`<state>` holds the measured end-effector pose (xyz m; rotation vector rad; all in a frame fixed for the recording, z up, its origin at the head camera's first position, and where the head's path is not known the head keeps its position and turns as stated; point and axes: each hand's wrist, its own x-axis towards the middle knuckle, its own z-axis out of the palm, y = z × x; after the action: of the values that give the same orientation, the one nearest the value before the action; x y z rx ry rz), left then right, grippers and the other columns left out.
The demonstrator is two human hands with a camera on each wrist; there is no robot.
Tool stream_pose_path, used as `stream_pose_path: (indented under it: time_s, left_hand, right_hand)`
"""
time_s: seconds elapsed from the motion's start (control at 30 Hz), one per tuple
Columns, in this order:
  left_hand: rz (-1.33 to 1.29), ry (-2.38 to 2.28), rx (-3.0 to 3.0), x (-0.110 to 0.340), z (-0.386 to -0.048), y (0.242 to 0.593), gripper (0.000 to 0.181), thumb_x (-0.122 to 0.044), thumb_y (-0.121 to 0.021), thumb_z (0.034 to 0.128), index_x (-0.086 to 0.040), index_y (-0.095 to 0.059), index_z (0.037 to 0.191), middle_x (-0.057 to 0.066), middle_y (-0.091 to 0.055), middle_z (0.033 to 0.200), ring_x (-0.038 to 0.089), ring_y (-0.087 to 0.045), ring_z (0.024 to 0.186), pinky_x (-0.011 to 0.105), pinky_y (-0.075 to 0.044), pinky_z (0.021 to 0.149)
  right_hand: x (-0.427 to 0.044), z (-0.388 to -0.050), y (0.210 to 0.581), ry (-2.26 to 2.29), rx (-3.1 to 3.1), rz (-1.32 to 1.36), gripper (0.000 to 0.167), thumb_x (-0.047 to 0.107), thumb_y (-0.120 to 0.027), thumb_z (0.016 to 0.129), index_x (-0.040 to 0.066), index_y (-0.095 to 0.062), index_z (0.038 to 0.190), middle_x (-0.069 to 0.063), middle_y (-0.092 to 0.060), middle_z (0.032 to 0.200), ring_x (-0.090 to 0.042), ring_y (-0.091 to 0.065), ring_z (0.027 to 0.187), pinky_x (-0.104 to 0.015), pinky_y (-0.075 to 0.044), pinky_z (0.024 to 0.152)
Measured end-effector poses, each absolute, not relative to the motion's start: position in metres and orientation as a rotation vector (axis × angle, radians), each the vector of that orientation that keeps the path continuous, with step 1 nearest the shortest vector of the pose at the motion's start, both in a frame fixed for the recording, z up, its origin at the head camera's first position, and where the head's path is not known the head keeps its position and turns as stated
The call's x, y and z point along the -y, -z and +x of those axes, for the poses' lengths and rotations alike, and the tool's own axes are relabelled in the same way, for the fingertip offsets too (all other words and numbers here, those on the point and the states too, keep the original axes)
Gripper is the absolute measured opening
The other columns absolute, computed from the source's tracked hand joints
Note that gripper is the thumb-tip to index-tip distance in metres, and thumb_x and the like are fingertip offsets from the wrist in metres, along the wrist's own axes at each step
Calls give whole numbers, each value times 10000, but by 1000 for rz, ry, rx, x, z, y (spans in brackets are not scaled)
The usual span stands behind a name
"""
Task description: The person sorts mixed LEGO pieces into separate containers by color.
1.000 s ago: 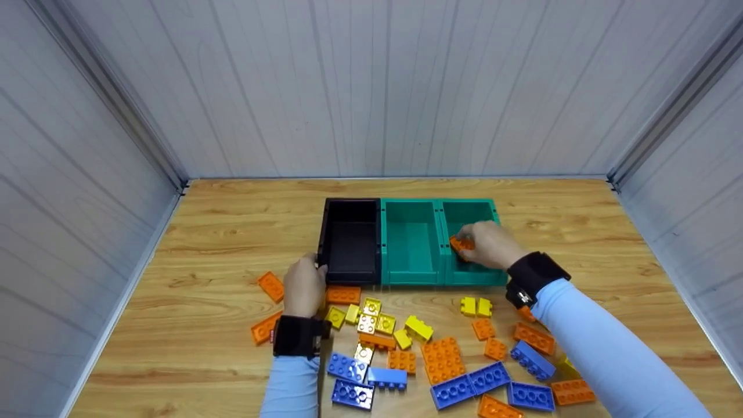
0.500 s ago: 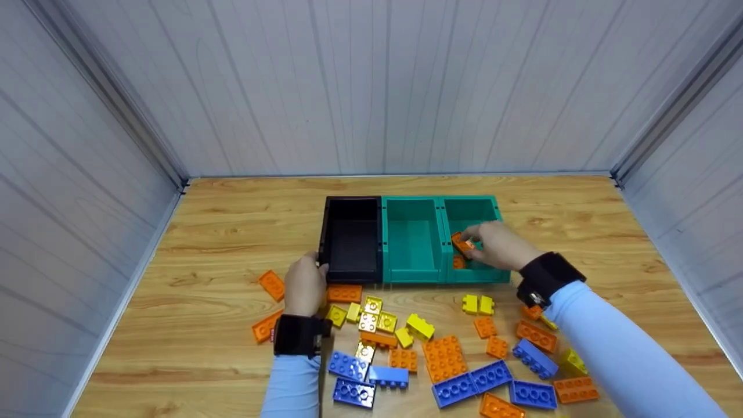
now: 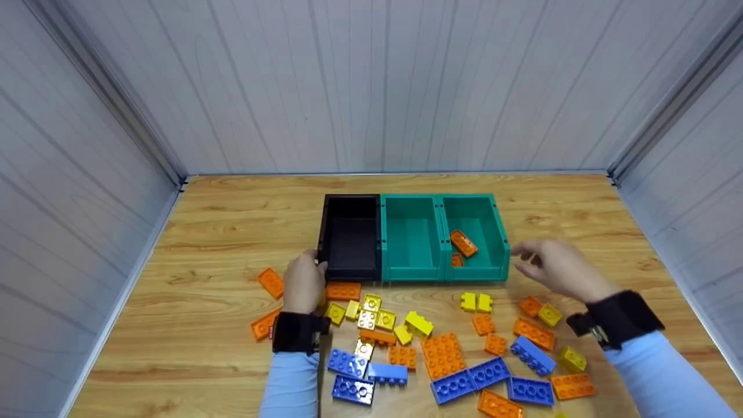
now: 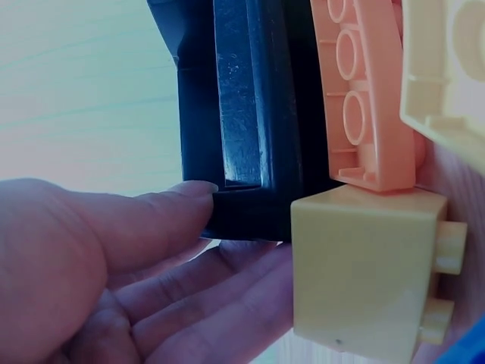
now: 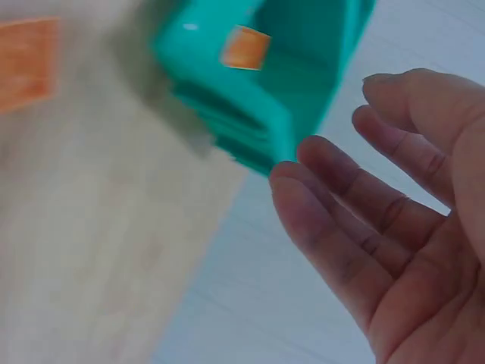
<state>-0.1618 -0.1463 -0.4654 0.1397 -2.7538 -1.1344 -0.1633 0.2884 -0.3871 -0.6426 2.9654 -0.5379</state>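
My left hand grips the front left corner of the black bin; in the left wrist view its thumb lies on the rim, other fingers below. A yellow brick and an orange brick sit close to those fingers. To the right of the right green bin, my right hand hangs with relaxed, parted fingers and holds nothing. Inside that bin an orange brick leans tilted, with another orange brick partly under it. The middle green bin stands between the two.
Yellow bricks, blue bricks and orange bricks lie scattered in front of the bins. Two orange bricks, one of them this brick, lie left of my left hand. Pale panels enclose the wooden table.
My right hand has let go of an orange brick in the right green bin and moved out to the right. The left hand has stayed on the black bin.
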Motion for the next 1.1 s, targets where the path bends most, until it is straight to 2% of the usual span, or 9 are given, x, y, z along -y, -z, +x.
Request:
stream_pose_path:
  time_s: [0.1,0.33,0.6,0.77,0.87,1.1]
  left_hand:
    - [141,1131,2753,146,-162,465,235,-53,-614,977,72,-648,1173,232,-690,989,347,-664,809,458,-525,710]
    - [167,1149,2757,145,-162,465,271,-64,-612,981,81,-629,1209,238,-690,1000,327,-659,773,435,-523,684]
    - [188,1143,2782,146,-162,462,274,-79,-606,987,68,-628,1217,230,-688,1034,331,-660,832,446,-522,728]
    - [193,1146,2789,146,-164,461,292,-79,-601,989,70,-619,1240,242,-680,1083,355,-665,908,467,-530,778]
    - [192,1143,2785,146,-164,461,288,-75,-606,986,71,-622,1233,241,-683,1071,353,-666,897,466,-530,766]
    - [180,1108,2780,146,-163,463,292,-77,-629,972,80,-629,1218,252,-682,1073,373,-667,911,481,-531,783]
  right_hand:
    - [-295,-155,404,504,-2932,-599,228,119,-665,940,5,-687,1136,-62,-682,926,-198,-633,799,-380,-551,670]
    - [-303,-143,436,471,-2935,-550,215,91,-693,921,35,-692,1129,-115,-662,1021,-292,-650,867,-454,-550,720]
    - [-305,-135,456,418,-2905,-477,179,93,-764,857,82,-697,1023,-57,-588,934,-209,-557,773,-393,-488,668]
    - [-306,-136,453,395,-2847,-406,142,107,-760,866,103,-681,984,-55,-566,919,-209,-531,755,-385,-474,651]
    - [-306,-138,446,404,-2844,-406,139,110,-753,869,102,-684,990,-53,-579,927,-219,-542,772,-399,-483,672]
    - [-302,-147,417,409,-2965,-557,142,103,-746,876,41,-692,992,-68,-599,901,-189,-566,721,-357,-503,612]
